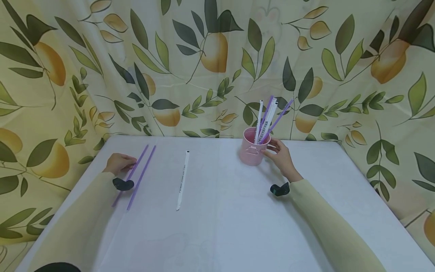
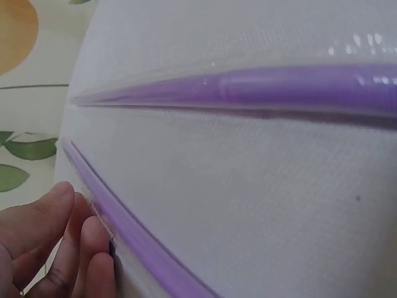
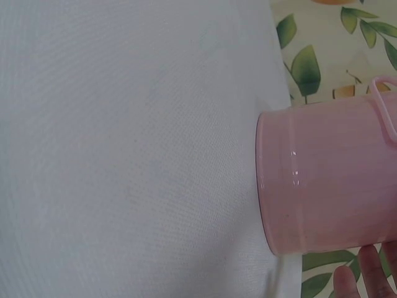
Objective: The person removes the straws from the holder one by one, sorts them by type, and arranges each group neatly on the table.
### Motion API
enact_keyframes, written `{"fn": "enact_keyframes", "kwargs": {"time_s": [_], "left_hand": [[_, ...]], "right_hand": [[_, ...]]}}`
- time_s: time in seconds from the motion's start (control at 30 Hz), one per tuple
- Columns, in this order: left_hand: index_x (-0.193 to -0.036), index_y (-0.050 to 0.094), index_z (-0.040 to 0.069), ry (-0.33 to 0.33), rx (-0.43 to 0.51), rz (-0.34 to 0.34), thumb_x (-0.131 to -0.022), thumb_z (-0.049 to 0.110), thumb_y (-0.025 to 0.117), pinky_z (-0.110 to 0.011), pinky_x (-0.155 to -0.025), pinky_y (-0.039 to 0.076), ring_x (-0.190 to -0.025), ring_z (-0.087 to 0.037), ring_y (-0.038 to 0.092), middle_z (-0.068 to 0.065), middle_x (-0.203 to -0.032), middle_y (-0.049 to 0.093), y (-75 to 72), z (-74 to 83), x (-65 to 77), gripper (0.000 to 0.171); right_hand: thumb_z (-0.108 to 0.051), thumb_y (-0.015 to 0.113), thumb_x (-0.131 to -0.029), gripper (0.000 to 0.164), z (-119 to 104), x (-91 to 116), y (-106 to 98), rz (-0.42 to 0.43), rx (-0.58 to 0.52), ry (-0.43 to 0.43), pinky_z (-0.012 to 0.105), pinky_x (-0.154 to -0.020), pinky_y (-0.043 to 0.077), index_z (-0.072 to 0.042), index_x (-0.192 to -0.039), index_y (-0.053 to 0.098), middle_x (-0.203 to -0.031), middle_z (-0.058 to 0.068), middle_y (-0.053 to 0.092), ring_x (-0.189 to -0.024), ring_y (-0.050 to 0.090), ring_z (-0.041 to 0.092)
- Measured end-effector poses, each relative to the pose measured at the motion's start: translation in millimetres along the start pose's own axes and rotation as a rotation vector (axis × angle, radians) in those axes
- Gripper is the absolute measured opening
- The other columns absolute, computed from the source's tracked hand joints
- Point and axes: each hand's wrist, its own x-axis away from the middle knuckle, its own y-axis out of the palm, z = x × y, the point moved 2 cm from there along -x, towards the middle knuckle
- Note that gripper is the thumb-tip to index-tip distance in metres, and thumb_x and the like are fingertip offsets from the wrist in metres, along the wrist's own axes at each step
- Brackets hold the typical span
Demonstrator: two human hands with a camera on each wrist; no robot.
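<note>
At the table's left side, my left hand [image 1: 120,163] is at the outer of two purple straws [image 1: 142,154], its curled fingers and thumb at the edge of the clear wrapper. Close up, the left wrist view has this straw [image 2: 127,226] slanting past the fingertips, with the second wrapped straw [image 2: 298,90] lying apart from it. My right hand [image 1: 281,156] grips a pink bucket-shaped cup [image 1: 249,153] from the right, thumb toward its front. White printed straws [image 1: 268,119] and purple ones stand in the cup. Fingertips [image 3: 372,273] show beside the cup's wall in the right wrist view.
One white printed straw [image 1: 182,181] lies lengthwise on the white table [image 1: 221,211], between the purple straws and the cup. Behind the table's far edge hangs a curtain [image 1: 210,94] with fruit and leaves. Dark wrist devices sit at both sleeves.
</note>
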Motion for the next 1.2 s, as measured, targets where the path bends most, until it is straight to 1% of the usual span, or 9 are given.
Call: {"fn": "enact_keyframes", "kwargs": {"time_s": [0.13, 0.23, 0.43, 0.7, 0.83, 0.93, 1.03, 1.07, 1.2], "left_hand": [[-0.123, 0.053, -0.013, -0.042, 0.071, -0.04, -0.091, 0.016, 0.061, -0.013, -0.06, 0.05, -0.061, 0.002, 0.057, 0.015, -0.064, 0.061, -1.6, -0.5, 0.5, 0.044], [-0.124, 0.051, -0.014, -0.039, 0.123, -0.071, -0.092, 0.015, 0.06, -0.013, -0.061, 0.052, -0.063, 0.002, 0.058, 0.015, -0.066, 0.062, -2.6, -1.5, 1.5, 0.045], [-0.128, 0.045, -0.018, 0.031, 0.231, -0.108, -0.092, 0.012, 0.059, -0.013, -0.064, 0.053, -0.066, 0.003, 0.062, 0.017, -0.072, 0.065, -4.5, -2.3, 5.9, 0.048], [-0.134, 0.04, -0.014, 0.136, 0.264, -0.094, -0.095, 0.016, 0.055, -0.016, -0.078, 0.054, -0.077, 0.006, 0.063, 0.019, -0.082, 0.065, -6.2, 1.2, 8.7, 0.051], [-0.135, 0.039, -0.013, 0.163, 0.273, -0.09, -0.096, 0.018, 0.054, -0.017, -0.083, 0.054, -0.082, 0.008, 0.061, 0.022, -0.084, 0.062, -5.7, 2.4, 9.0, 0.052], [-0.134, 0.041, -0.011, 0.177, 0.285, -0.084, -0.094, 0.021, 0.057, -0.017, -0.085, 0.053, -0.084, 0.009, 0.061, 0.023, -0.085, 0.061, -5.0, 2.0, 8.5, 0.054], [-0.132, 0.046, -0.009, 0.211, 0.34, -0.087, -0.091, 0.023, 0.062, -0.015, -0.082, 0.053, -0.085, 0.008, 0.063, 0.023, -0.087, 0.064, -3.6, 1.1, 7.4, 0.054], [-0.129, 0.05, -0.008, 0.229, 0.384, -0.091, -0.09, 0.021, 0.063, -0.015, -0.08, 0.054, -0.085, 0.006, 0.064, 0.02, -0.087, 0.066, -3.2, 0.8, 6.7, 0.05], [-0.126, 0.054, -0.006, 0.284, 0.442, -0.099, -0.089, 0.018, 0.065, -0.015, -0.079, 0.054, -0.088, 0.002, 0.066, 0.018, -0.091, 0.069, 0.2, 0.4, 4.0, 0.046]], "right_hand": [[-0.023, 0.066, -0.088, 0.067, -0.2, 0.8, 0.0, 0.001, -0.003, 0.005, 0.049, -0.11, 0.035, -0.006, -0.143, 0.033, -0.147, 0.017, 0.038, -0.134, 0.038, 0.038], [-0.022, 0.066, -0.088, 0.067, -0.4, 1.4, 0.2, -0.001, -0.006, 0.006, 0.049, -0.11, 0.035, -0.006, -0.143, 0.033, -0.147, 0.017, 0.038, -0.134, 0.038, 0.038], [-0.023, 0.066, -0.088, 0.067, 0.0, 1.5, 0.2, -0.004, -0.007, 0.003, 0.049, -0.11, 0.035, -0.006, -0.143, 0.033, -0.147, 0.017, 0.038, -0.134, 0.038, 0.038], [-0.021, 0.066, -0.088, 0.066, -1.5, 1.4, 0.0, -0.003, -0.002, -0.007, 0.048, -0.11, 0.036, -0.005, -0.143, 0.033, -0.147, 0.017, 0.039, -0.132, 0.04, 0.037], [-0.02, 0.066, -0.088, 0.066, -3.0, 1.5, -0.2, -0.001, 0.001, -0.007, 0.048, -0.11, 0.036, -0.005, -0.143, 0.033, -0.147, 0.017, 0.039, -0.132, 0.041, 0.036], [-0.02, 0.066, -0.088, 0.066, -4.1, 1.5, -0.3, -0.001, 0.001, -0.011, 0.048, -0.11, 0.036, -0.005, -0.143, 0.032, -0.147, 0.018, 0.038, -0.132, 0.04, 0.036], [-0.02, 0.065, -0.089, 0.065, -4.3, 1.3, -0.2, 0.0, 0.002, -0.009, 0.048, -0.11, 0.035, -0.004, -0.143, 0.032, -0.147, 0.018, 0.038, -0.132, 0.04, 0.037], [-0.02, 0.066, -0.089, 0.066, -4.2, 1.2, -0.2, -0.001, 0.002, -0.008, 0.048, -0.11, 0.035, -0.004, -0.143, 0.032, -0.147, 0.018, 0.038, -0.132, 0.04, 0.037], [-0.019, 0.066, -0.088, 0.065, -3.7, 1.3, -0.2, 0.0, -0.007, -0.005, 0.048, -0.11, 0.035, -0.004, -0.143, 0.033, -0.146, 0.018, 0.038, -0.132, 0.04, 0.037]]}}
